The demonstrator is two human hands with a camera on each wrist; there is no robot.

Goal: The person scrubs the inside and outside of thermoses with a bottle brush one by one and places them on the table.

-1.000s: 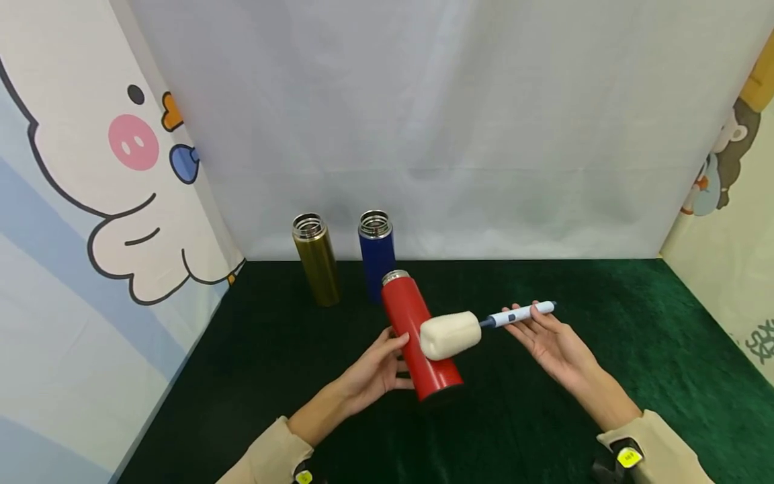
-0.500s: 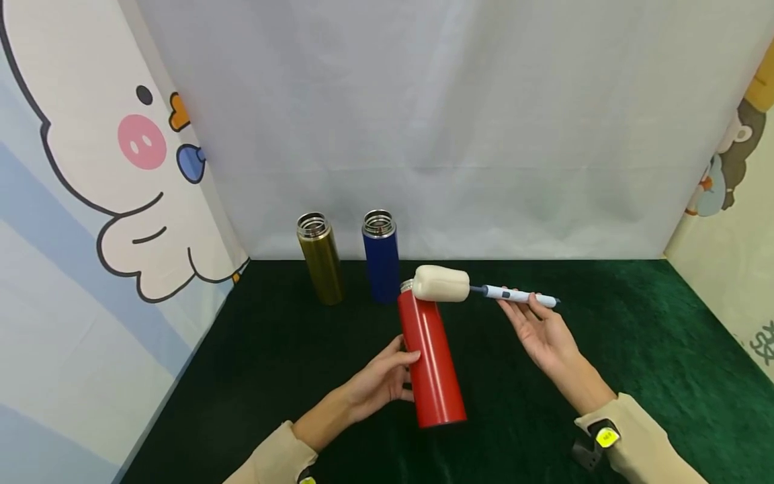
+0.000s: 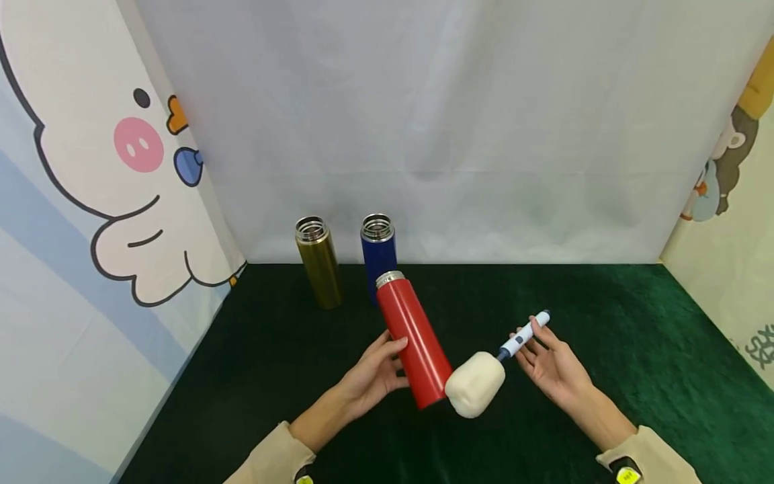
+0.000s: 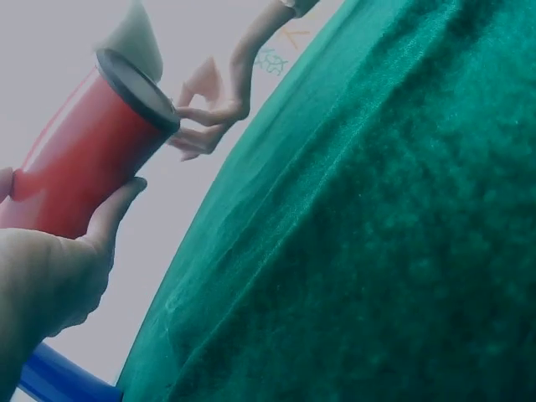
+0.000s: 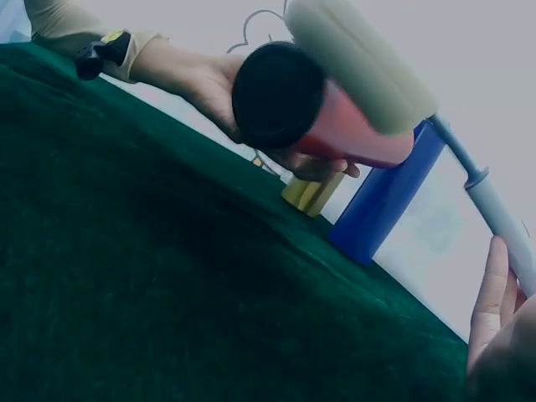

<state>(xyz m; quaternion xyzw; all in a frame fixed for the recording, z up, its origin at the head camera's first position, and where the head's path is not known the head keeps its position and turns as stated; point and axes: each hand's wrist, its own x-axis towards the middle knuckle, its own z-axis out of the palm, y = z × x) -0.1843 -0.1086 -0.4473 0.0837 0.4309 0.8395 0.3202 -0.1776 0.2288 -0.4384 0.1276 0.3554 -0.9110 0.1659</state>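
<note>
My left hand [image 3: 373, 376] grips a red bottle [image 3: 417, 346] round its middle. The bottle is held in the air, its lidless steel neck tilted up and to the left. Between the thumb and fingers of my right hand [image 3: 557, 366] is the white handle of a bottle brush [image 3: 521, 341]. Its cream sponge head [image 3: 476, 384] points down-left beside the bottle's lower end. In the right wrist view the sponge [image 5: 360, 63] overlaps the bottle's side; whether they touch I cannot tell. The black base [image 4: 138, 88] of the bottle shows in the left wrist view.
A gold bottle [image 3: 320, 269] and a blue bottle [image 3: 379, 252] stand lidless at the back of the dark green cloth [image 3: 574, 289]. The red bottle partly covers the blue one in the head view. Behind them hangs a pale curtain [image 3: 453, 134].
The sponge head went from the bottle's middle up to its neck, then down to its lower end. The bottle stood more upright half a second ago and is tilted left again now.
</note>
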